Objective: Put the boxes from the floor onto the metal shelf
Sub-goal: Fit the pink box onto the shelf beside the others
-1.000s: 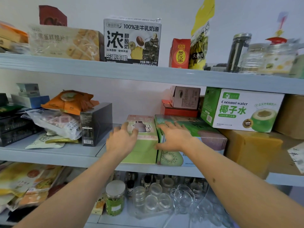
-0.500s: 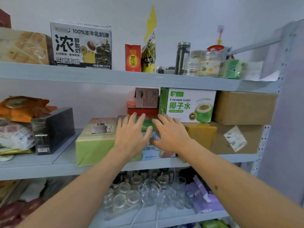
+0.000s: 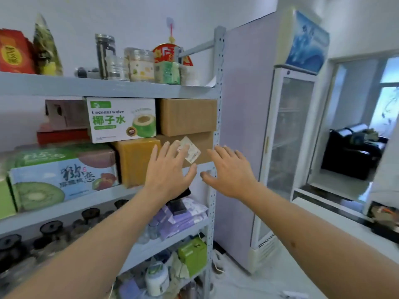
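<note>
Both hands are empty, fingers spread and straight: the left hand (image 3: pixel 167 173) hangs in front of the middle tier of the grey metal shelf (image 3: pixel 108 88), the right hand (image 3: pixel 230 171) just beside it, near the perforated upright at the shelf's right end. Neither touches anything, as far as this view shows.

Boxes sit packed on that middle tier. At the left is the long blue-and-green kiwi-print carton (image 3: pixel 62 180), next to it the mustard-yellow cardboard box (image 3: pixel 135 160), and at the far right a plain brown carton with a white label (image 3: pixel 203 147) carrying another brown cardboard box (image 3: pixel 187 116) on top. A white coconut-water carton (image 3: pixel 122 119) rests above the yellow one. No box on the floor is in view from here, so the remaining ones, if any, lie outside the picture.

My read: this is the gap between placements, hands free for the next pickup. To do it well, turn down toward the floor, take the next box with both palms on opposite sides, and pick the slot first, because this tier looks nearly full. Mind the tall white glass-door fridge (image 3: pixel 289 147) close on the right when swinging a box up.
</note>
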